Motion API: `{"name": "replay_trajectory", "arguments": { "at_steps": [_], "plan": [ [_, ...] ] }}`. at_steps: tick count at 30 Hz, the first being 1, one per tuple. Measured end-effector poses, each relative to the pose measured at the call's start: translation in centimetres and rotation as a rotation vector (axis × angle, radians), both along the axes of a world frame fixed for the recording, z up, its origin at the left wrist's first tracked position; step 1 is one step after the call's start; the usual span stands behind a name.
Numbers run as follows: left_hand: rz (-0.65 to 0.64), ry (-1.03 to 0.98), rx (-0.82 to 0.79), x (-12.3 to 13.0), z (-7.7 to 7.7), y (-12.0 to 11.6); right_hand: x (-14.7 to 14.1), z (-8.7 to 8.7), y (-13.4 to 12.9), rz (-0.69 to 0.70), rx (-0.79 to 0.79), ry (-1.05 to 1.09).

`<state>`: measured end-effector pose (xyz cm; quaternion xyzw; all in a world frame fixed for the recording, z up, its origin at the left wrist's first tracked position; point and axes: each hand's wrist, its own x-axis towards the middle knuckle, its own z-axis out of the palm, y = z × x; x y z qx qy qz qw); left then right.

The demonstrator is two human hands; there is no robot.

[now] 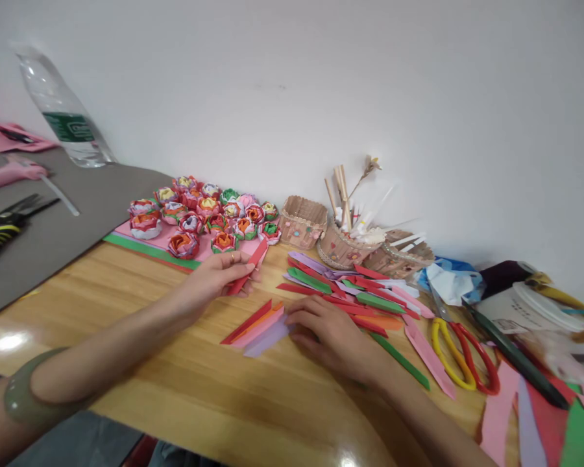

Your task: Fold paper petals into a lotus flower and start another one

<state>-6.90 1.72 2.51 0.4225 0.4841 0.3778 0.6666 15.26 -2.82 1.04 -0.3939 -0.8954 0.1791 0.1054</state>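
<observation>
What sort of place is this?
Probably a papercraft workspace, though I can't tell whether it is a home or a workshop. Folded paper strips lie on a wooden table, near a cluster of layered paper flowers and a pair of scissors.

- Beyond the left hand (234, 275), paper flowers (208, 207) stand in the way.
- Beyond the right hand (328, 332), paper strips (310, 280) and then baskets (302, 232) block passage.
- Right of that hand, scissors (450, 323) obstruct.
- On the body side of both hands, bare tabletop (214, 383) leaves open room.
</observation>
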Motion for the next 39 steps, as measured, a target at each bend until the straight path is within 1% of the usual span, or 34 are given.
{"name": "replay_trajectory", "arguments": {
  "at_steps": [2, 4, 8, 11, 12, 14, 16, 19, 21, 22, 23, 25, 27, 29, 32, 34, 37, 39],
  "plan": [
    [-0.02, 0.001, 0.005, 0.0, -0.1, 0.0, 0.1, -0.4, 0.1, 0.036, 0.055, -0.037],
    [-0.022, 0.003, 0.01, -0.1, -0.2, -0.1, 0.3, -0.7, 0.2, 0.078, 0.147, -0.073],
    [0.029, 0.004, -0.004, -0.4, -0.2, -0.1, 0.7, -1.1, -0.1, 0.193, 0.369, -0.168],
    [0.052, 0.008, -0.02, -0.6, -0.2, -0.1, 0.7, -1.2, -0.4, 0.252, 0.434, -0.228],
    [0.056, 0.01, -0.025, -0.6, -0.3, -0.1, 0.6, -1.1, -0.5, 0.245, 0.426, -0.216],
    [0.057, 0.007, -0.023, -0.7, -0.4, -0.1, 0.5, -0.8, -0.6, 0.195, 0.363, -0.148],
    [0.057, 0.0, -0.014, -0.8, -0.6, -0.1, 0.5, -0.4, -0.8, 0.122, 0.234, -0.057],
    [0.054, -0.009, -0.009, -1.1, -0.9, 0.0, 0.6, 0.3, -1.0, 0.015, -0.003, 0.079],
    [0.056, -0.013, -0.021, -1.2, -1.1, 0.0, 0.7, 0.5, -1.0, -0.086, -0.137, 0.148],
    [0.057, -0.011, -0.025, -1.2, -1.1, 0.0, 0.7, 0.5, -1.1, -0.141, -0.178, 0.171],
    [0.057, -0.007, -0.028, -1.2, -1.1, 0.0, 0.7, 0.4, -1.1, -0.191, -0.191, 0.187],
    [0.048, 0.008, -0.031, -1.2, -1.2, -0.1, 0.6, 0.3, -1.4, -0.253, -0.131, 0.191],
    [0.021, 0.02, -0.013, -1.3, -1.5, -0.1, 0.4, 0.4, -2.1, -0.233, -0.023, 0.126],
    [-0.01, 0.027, 0.033, -1.6, -1.9, -0.2, 0.2, 0.5, -2.9, -0.137, 0.066, -0.001],
    [-0.079, 0.089, 0.167, -2.1, -2.6, -0.2, -0.1, 0.4, -3.9, 0.019, 0.167, -0.153],
    [-0.119, 0.206, 0.285, -2.3, -2.9, -0.4, -0.2, 0.0, -4.2, 0.093, 0.259, -0.206],
    [-0.195, 0.426, 0.515, -2.1, -2.7, -1.1, -0.3, -0.8, -4.0, 0.177, 0.401, -0.244],
    [-0.249, 0.559, 0.65, -1.8, -2.3, -1.9, -0.3, -1.2, -3.8, 0.203, 0.442, -0.257]
  ]
}}
